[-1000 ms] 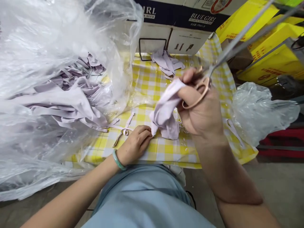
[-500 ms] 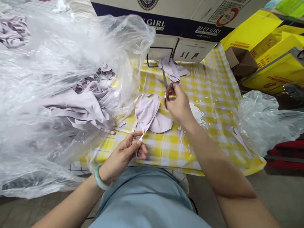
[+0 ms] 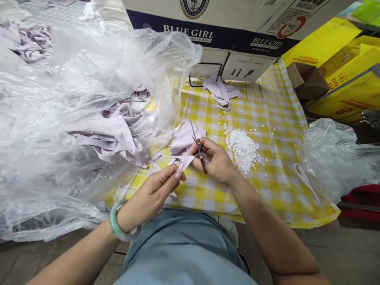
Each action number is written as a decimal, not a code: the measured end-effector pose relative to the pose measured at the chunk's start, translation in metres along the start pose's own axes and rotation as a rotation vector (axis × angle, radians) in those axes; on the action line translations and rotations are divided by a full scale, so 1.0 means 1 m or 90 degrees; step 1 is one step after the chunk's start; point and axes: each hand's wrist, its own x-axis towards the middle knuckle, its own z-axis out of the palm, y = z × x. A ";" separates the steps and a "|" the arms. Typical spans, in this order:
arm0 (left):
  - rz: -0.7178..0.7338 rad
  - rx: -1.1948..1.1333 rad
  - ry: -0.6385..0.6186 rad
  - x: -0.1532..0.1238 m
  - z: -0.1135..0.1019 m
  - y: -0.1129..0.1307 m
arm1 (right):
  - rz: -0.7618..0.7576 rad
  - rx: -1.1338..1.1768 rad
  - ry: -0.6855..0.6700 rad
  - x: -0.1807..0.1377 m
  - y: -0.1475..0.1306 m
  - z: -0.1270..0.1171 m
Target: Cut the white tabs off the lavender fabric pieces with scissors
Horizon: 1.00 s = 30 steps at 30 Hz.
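Observation:
My left hand (image 3: 168, 184) pinches the narrow strap of a pale lilac fabric piece (image 3: 187, 136) lying on the checked cloth. In my right hand (image 3: 215, 160) is a pair of scissors (image 3: 198, 152), fingers closed around it, blades pointing up and away from me. The fingertips of that hand also touch the strap (image 3: 187, 161), which runs taut between both hands. Part of the fabric is hidden behind the right hand. Beyond it, another lilac fabric piece (image 3: 221, 93) lies by the carton.
Clear plastic bags (image 3: 74, 71) with lilac fabric cover the left side. A pile of small white snippets (image 3: 243, 150) lies right of my hand on the yellow checked tablecloth (image 3: 267, 118). A beer carton (image 3: 231, 35) stands behind; yellow boxes (image 3: 350, 87) stand at right.
My right hand with the scissors has come back toward me, from near the far fabric piece to the strap. The left hand has lifted and turned slightly, still pinching the strap.

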 end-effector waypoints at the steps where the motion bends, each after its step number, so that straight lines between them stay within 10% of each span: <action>1: 0.023 0.030 -0.007 -0.001 -0.001 0.002 | 0.003 0.003 -0.008 0.000 -0.005 -0.003; 8: 0.279 0.039 0.119 0.007 0.008 0.022 | 0.098 0.169 0.004 -0.007 0.012 0.022; 12: 0.209 -0.225 0.121 0.023 0.021 0.019 | 0.127 0.254 0.053 -0.026 0.029 0.042; 21: 0.111 -0.180 0.066 0.025 0.043 0.004 | 0.010 -0.419 0.085 -0.074 0.006 -0.005; 30: 0.122 -0.088 0.021 0.029 0.053 0.006 | 0.024 -0.452 0.060 -0.085 0.008 -0.007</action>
